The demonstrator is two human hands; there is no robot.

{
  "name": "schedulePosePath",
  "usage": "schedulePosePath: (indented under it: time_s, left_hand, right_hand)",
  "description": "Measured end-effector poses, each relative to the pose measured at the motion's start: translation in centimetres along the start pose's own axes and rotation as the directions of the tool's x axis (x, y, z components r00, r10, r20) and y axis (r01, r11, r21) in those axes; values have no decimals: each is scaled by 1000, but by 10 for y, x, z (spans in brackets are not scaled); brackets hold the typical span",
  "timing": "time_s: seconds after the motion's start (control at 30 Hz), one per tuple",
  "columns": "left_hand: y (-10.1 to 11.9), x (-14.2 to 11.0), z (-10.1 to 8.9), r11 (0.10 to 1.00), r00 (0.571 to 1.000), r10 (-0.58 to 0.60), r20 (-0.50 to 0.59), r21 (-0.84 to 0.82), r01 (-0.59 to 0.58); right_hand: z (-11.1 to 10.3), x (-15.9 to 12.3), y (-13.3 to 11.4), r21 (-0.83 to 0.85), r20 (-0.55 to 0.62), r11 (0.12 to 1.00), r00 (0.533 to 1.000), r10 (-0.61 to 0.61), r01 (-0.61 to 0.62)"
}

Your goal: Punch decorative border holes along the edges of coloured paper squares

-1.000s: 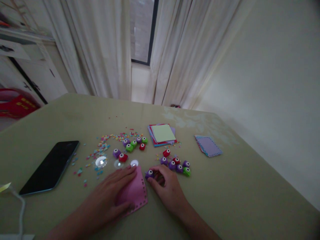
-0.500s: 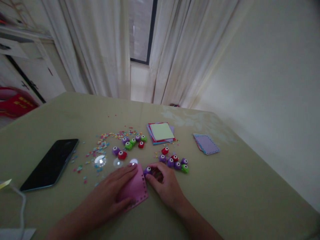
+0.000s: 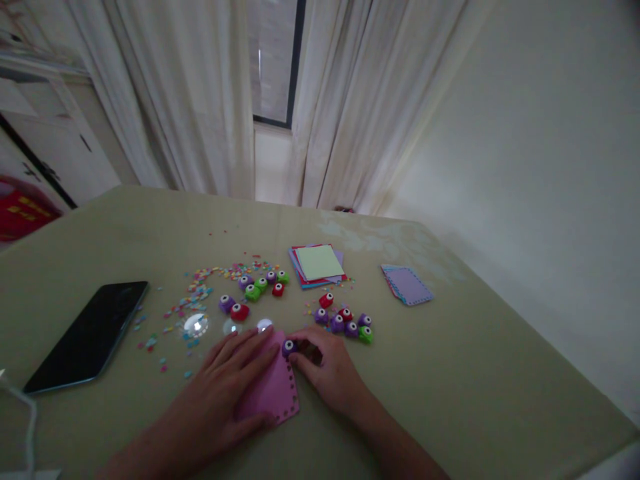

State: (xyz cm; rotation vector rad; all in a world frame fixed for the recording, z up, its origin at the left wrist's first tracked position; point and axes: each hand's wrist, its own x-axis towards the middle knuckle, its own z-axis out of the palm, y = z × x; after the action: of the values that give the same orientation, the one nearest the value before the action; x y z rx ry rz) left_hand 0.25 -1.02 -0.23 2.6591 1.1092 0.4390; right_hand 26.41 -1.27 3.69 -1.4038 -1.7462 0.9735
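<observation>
My left hand (image 3: pixel 225 380) lies flat with fingers stretched over a pink sheet of paper (image 3: pixel 277 390), pressing it to the table. Small punched holes run along the sheet's right and lower edges. Between the thumb and fingers of my right hand (image 3: pixel 327 367) is a small purple craft punch (image 3: pixel 289 347) with a round eye on top. It sits at the upper right edge of the pink sheet, above the row of holes. Just beyond my right hand stand several similar purple, red and green punches (image 3: pixel 337 323). The left part of the sheet is hidden under my left hand.
More punches (image 3: pixel 253 292) stand farther back, beside scattered paper confetti (image 3: pixel 200 290). Stacked coloured paper squares (image 3: pixel 320 263) lie beyond them. Punched-edge sheets (image 3: pixel 407 285) lie at the right. A black tablet (image 3: pixel 90 337) and a white cable (image 3: pixel 31 427) are at left.
The purple punch in my right hand has moved from beside the pink sheet onto its upper right edge. My left hand still lies on the sheet. The view has shifted slightly.
</observation>
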Motion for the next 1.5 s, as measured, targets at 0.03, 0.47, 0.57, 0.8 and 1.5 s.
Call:
schedulePosePath:
  time_s: [0.03,0.47,0.57,0.8,1.5]
  left_hand:
    - [0,0,0,1000,1000,-10,-6,-1,10]
    - [-2,-3,4,1000,1000,-1,-15,-20,1]
    - [-4,-4,2,999,1000,1,-8,-36,-1]
    - [-8,-4,0,994,999,-35,1,-106,35]
    - [-27,-5,5,999,993,-21,-119,47,27]
  right_hand:
    - [-1,0,0,2,8,1000,1000,-6,6]
    - [1,-1,5,-16,12,997,997,-74,74]
    - [1,-1,5,-16,2,998,999,-53,53]
    - [2,1,3,-16,-21,1000,999,-25,24]
    - [-2,1,1,-21,11,1000,1000,2,-2]
